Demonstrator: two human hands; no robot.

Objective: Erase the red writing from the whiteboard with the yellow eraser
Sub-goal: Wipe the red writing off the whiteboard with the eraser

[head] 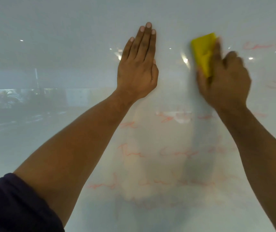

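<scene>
At two o'clock the right hand point(224, 76) grips the yellow eraser point(204, 52); press flat, sweeping overlapping strokes toward the red writing point(177, 152) at five o'clock, while the flat-fingered left hand point(138, 64) braces the whiteboard point(67, 47).

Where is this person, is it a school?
Maybe a classroom or office; I can't tell which. A big glossy whiteboard fills the view, with faint red writing, and the right hand wipes it with a yellow eraser.

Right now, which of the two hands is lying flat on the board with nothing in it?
The left hand: fingers straight, palm against the whiteboard. The right hand, blurred, grips the yellow eraser.
</scene>
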